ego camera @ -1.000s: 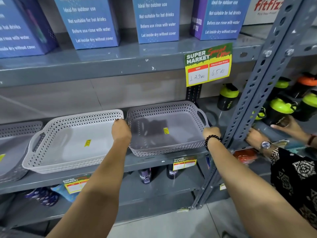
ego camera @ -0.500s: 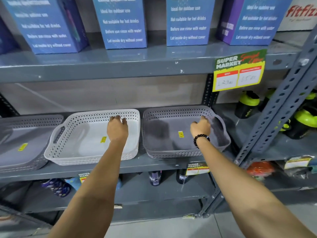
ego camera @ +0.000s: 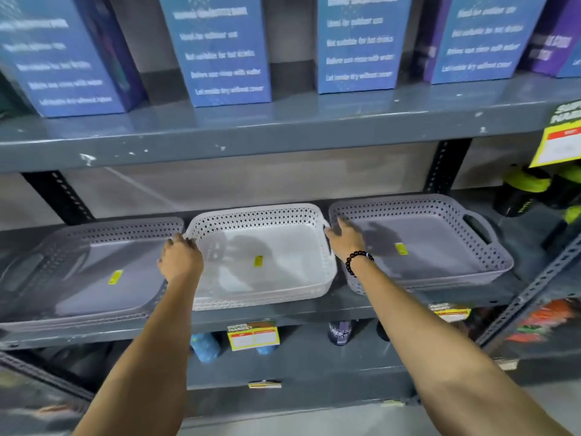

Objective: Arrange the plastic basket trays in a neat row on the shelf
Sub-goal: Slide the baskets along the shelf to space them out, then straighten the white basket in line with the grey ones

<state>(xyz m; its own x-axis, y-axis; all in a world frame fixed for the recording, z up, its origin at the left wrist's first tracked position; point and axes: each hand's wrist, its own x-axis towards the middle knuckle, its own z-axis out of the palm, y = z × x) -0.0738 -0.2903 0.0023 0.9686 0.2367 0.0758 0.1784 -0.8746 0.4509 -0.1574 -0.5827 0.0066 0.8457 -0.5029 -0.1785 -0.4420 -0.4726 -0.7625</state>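
On the middle shelf (ego camera: 283, 319) of a grey metal rack, three perforated plastic basket trays are sitting side by side: a grey tray on the left (ego camera: 88, 272), a white tray in the centre (ego camera: 261, 256) and a grey tray on the right (ego camera: 434, 243). Each is carrying a small yellow sticker on its floor. The left hand (ego camera: 179, 259) is curling its fingers over the white tray's left end, gripping the rim where it is meeting the left grey tray. The right hand (ego camera: 345, 239), wearing a dark beaded bracelet (ego camera: 358, 262), is reaching with fingers extended and open at the white tray's right handle, in the gap beside the right grey tray; whether it is gripping cannot be told. Blue boxes (ego camera: 220, 51) are standing on the shelf above.
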